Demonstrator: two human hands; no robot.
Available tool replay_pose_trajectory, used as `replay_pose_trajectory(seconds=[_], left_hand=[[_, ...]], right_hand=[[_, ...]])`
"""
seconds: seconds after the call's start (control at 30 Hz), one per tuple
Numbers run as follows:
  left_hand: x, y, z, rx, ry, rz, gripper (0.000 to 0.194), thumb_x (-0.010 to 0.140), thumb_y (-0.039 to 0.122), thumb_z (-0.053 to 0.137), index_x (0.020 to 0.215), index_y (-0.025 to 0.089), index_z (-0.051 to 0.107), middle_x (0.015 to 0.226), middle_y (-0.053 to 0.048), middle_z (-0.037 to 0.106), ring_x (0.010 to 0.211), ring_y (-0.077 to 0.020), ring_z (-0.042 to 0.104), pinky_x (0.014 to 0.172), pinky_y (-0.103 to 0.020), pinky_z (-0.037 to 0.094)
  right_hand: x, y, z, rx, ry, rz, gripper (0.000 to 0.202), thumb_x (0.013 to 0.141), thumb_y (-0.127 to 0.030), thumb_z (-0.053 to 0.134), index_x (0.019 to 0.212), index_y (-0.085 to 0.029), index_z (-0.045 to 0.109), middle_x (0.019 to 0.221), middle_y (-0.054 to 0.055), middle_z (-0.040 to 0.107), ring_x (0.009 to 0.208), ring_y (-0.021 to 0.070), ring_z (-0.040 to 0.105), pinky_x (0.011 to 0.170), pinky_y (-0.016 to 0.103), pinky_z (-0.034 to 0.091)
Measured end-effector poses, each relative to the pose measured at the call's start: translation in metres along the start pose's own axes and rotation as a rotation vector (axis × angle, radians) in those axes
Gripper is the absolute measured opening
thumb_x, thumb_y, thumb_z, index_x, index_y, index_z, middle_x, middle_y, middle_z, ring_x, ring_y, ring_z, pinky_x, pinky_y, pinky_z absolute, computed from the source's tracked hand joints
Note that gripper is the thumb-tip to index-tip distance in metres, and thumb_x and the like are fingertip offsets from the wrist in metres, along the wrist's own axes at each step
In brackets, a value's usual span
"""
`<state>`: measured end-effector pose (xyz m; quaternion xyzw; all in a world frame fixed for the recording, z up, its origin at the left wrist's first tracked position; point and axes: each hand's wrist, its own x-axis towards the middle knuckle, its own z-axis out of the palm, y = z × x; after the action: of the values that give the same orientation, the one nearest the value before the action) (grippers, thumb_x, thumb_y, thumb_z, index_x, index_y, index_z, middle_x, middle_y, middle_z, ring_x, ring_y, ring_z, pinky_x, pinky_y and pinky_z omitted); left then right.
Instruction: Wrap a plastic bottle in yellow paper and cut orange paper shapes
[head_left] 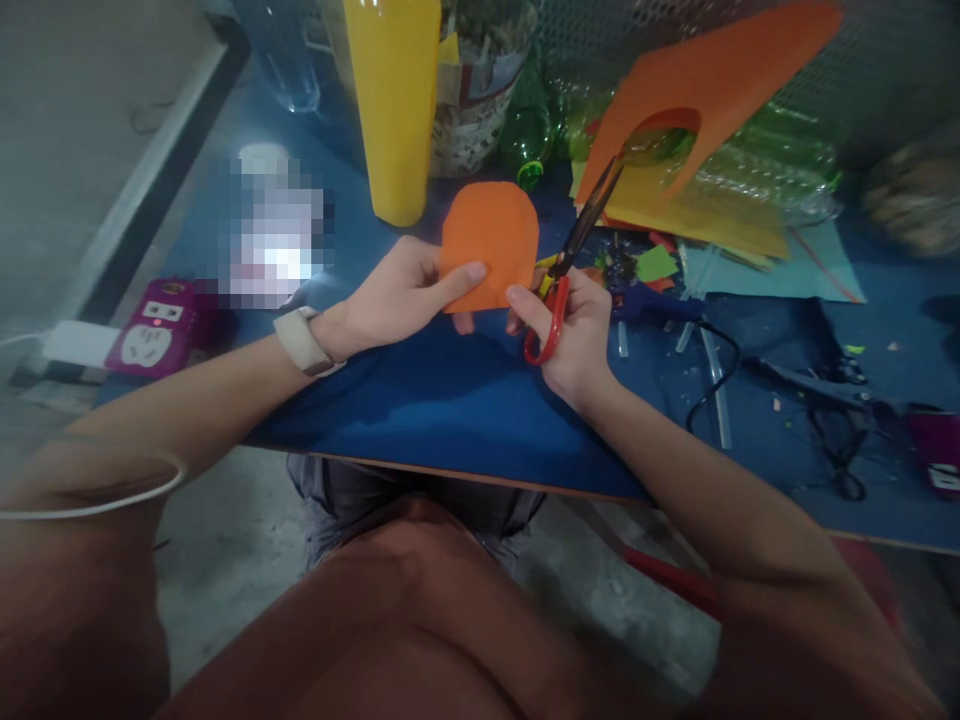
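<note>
Above the blue table, my left hand (409, 290) pinches a rounded orange paper piece (491, 235) by its left side, thumb on top. My right hand (577, 335) has the red-handled scissors (556, 325) in its grip, their dark blades slanting up and away to the right. The right thumb also presses on the lower right edge of the orange piece. The blades stand apart from that piece. Behind them rises a larger orange sheet (739, 70) with a rounded cut-out, above a pile of yellow and other coloured paper (652, 200).
A yellow cylinder (397, 120) stands at the back beside a paper-covered container (469, 125). Green plastic bottles (780, 160) lie behind the paper. A blue glue gun (660, 303), cords and scraps are on the right; a purple power socket (154, 325) sits left. The table's front edge (450, 475) is close.
</note>
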<state>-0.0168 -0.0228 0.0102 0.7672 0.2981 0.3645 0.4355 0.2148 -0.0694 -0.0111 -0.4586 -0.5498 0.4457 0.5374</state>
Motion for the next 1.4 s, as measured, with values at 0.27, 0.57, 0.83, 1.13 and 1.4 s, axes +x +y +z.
replay_pose_trajectory(seconds=[0.27,0.57,0.83,1.13,1.4], left_hand=[[0.001,0.0,0.001,-0.031,-0.012,-0.002,0.07,0.112,0.081,0.062,0.078,0.022,0.078,0.073,-0.005,0.084,0.066,-0.0165,0.073,0.065,-0.033,0.059],[0.002,0.003,0.003,-0.064,-0.006,-0.013,0.07,0.11,0.083,0.065,0.076,0.023,0.079,0.072,-0.007,0.084,0.064,-0.0177,0.076,0.062,-0.032,0.061],[0.0,0.004,0.004,-0.131,-0.017,-0.02,0.066,0.108,0.081,0.069,0.083,0.021,0.079,0.074,-0.009,0.083,0.064,-0.0195,0.079,0.06,-0.03,0.066],[0.0,0.003,0.003,-0.169,-0.052,-0.029,0.061,0.107,0.08,0.071,0.087,0.023,0.08,0.075,-0.008,0.083,0.063,-0.0209,0.079,0.06,-0.032,0.069],[0.001,-0.001,0.003,-0.157,-0.061,-0.039,0.06,0.11,0.075,0.07,0.088,0.02,0.076,0.075,-0.008,0.081,0.061,-0.0175,0.076,0.059,-0.03,0.066]], right_hand=[[0.0,0.001,0.0,0.007,0.011,0.023,0.06,0.083,-0.076,0.101,0.09,-0.028,0.065,0.07,-0.004,0.064,0.064,0.0189,0.071,0.06,0.034,0.062],[-0.002,-0.007,0.0,-0.009,-0.006,0.043,0.061,0.083,-0.077,0.1,0.089,-0.029,0.064,0.071,-0.003,0.065,0.061,0.0186,0.066,0.062,0.037,0.062],[-0.003,-0.012,0.002,0.03,-0.058,0.058,0.062,0.079,-0.076,0.103,0.087,-0.028,0.065,0.071,-0.003,0.065,0.058,0.0182,0.066,0.062,0.038,0.063],[-0.002,-0.01,0.003,0.048,-0.061,0.067,0.063,0.076,-0.075,0.105,0.085,-0.028,0.065,0.073,-0.003,0.066,0.056,0.0165,0.064,0.06,0.037,0.063],[-0.001,-0.009,0.003,0.025,-0.054,0.064,0.062,0.077,-0.076,0.104,0.085,-0.028,0.066,0.072,-0.003,0.067,0.057,0.0167,0.065,0.06,0.037,0.064]])
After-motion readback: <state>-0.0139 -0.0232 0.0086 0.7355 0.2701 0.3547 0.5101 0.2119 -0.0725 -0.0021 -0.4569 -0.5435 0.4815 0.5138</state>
